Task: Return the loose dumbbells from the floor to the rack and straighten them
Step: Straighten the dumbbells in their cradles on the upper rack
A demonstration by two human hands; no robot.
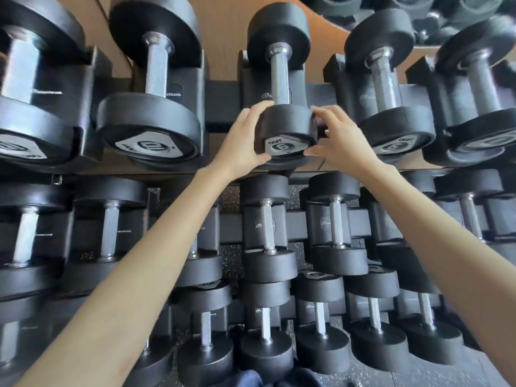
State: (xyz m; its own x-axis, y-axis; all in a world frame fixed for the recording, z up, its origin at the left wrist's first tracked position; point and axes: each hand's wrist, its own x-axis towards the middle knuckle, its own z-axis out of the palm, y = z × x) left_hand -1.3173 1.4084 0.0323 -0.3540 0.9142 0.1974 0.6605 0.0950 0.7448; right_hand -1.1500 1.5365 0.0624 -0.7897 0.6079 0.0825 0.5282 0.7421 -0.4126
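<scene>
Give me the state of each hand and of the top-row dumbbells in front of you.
6 dumbbell: lying in its top-row cradle, near head gripped from both sides.
Left hand: curled round that head's left side.
Right hand: curled round its right side.
10 dumbbell: seated in its cradle, untouched.
Lower-row dumbbells: racked, untouched.

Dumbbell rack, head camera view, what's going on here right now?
A person is at the dumbbell rack with both hands on the near head of the dumbbell marked 6 on the top tier. The left hand cups its left side and the right hand grips its right side. The dumbbell sits in its cradle, beside the dumbbell marked 10. The lower tiers hold more dumbbells.
</scene>
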